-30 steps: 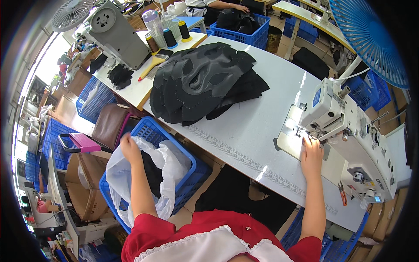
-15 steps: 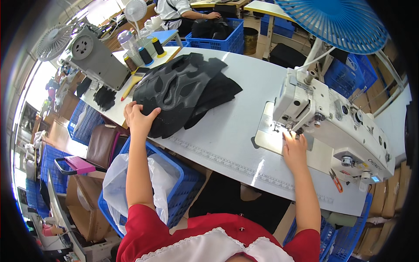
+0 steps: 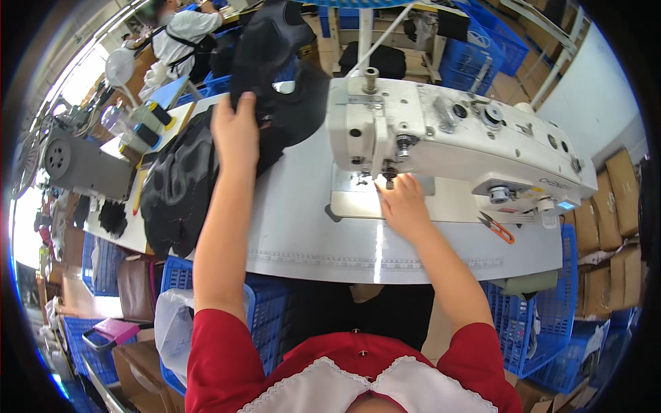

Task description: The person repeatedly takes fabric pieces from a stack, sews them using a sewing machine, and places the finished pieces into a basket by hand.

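At the desk: left hand [image 3: 236, 131] has its grip closed on a black padded fabric piece [image 3: 272, 51], lifted.
Right hand [image 3: 401, 204]: flat, empty, by the white sewing machine [image 3: 454, 138] needle.
Tip: probably lay it flat before feeding.

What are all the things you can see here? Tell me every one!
Sewing machine: one, white, on the table, right.
Table: one, white, centre.
Black fabric piece: one, lifted in the left hand.
Fabric pile: one, black, table's left.
Scissors: one, orange, beside the machine.
Thread cones: several, far left.
Crates: several, blue, around the table.
Cardboard boxes: several, brown, right.
Co-worker: one, top left.
Left hand: raised, gripping fabric.
Right hand: under the needle area.
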Tool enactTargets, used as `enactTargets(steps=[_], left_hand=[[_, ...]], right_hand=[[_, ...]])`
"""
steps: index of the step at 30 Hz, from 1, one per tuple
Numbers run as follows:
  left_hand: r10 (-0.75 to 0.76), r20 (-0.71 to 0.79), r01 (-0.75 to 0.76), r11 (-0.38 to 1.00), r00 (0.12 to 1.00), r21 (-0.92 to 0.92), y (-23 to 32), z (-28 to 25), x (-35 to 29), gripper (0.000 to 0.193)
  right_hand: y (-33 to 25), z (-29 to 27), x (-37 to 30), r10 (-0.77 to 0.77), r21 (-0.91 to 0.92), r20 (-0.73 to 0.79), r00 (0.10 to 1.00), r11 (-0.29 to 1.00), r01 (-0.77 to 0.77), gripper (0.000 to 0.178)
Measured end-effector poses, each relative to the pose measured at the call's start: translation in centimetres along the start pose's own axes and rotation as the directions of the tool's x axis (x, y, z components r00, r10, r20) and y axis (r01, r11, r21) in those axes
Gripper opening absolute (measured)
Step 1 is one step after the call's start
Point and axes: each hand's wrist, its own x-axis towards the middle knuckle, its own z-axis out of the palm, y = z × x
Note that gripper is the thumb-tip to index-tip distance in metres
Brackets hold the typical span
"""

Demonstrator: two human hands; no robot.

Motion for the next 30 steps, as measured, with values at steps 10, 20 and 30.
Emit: enactTargets(steps=[10, 20, 30], left_hand=[[-0.295, 0.373, 0.365, 0.922, 0.879, -0.13, -10.5, 11.2, -5.3, 0.031], [0.068, 0.701, -0.554, 0.668, 0.71, 0.497, -13.4, 7.9, -6.0, 0.033], [-0.216, 0.704, -0.307, 0.786, 0.677, 0.536, -11.0, 4.9, -8.3, 0.031]], right_hand=[[-0.3, -0.2, 0.4, -0.001, 0.106, -0.165, 0.986, 0.994, 0.019, 0.018], [0.2, 0.1, 0.8, 0.035, 0.114, -0.058, 0.998, 0.993, -0.028, 0.019], [-0.4, -1.5, 0.6, -0.008, 0.144, -0.105, 0.994, 0.989, 0.023, 0.011]])
